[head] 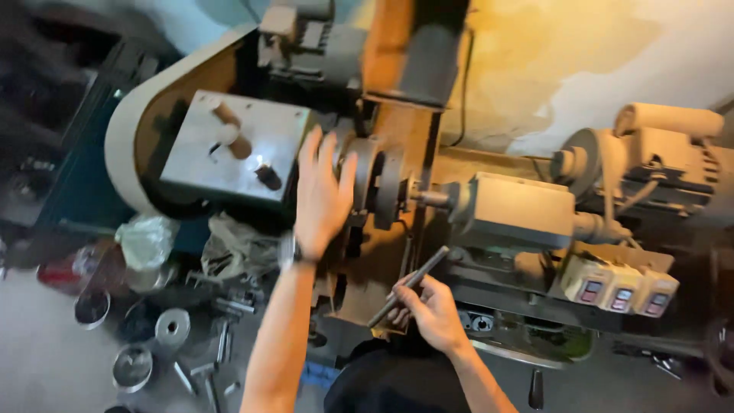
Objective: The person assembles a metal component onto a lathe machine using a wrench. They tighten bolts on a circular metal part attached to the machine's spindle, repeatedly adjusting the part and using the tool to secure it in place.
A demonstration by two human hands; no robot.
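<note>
Left hand [323, 195], fingers spread wide, presses flat on the lathe chuck [372, 183]; right hand [432, 310] grips a metal rod [409, 285], clear of the tailstock [520, 210].

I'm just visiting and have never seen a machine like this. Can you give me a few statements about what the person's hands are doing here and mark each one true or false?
1. The left hand lies flat on the round chuck of the lathe. True.
2. The right hand is empty. False: it grips a slim metal rod.
3. The rod is already inserted in the chuck. False: it is held apart, below the chuck.
4. A watch sits on the left wrist. True.
5. Three switch boxes sit to the right of the hands. True.
6. The left hand presses the switch boxes. False: it is on the chuck, away from them.
</note>
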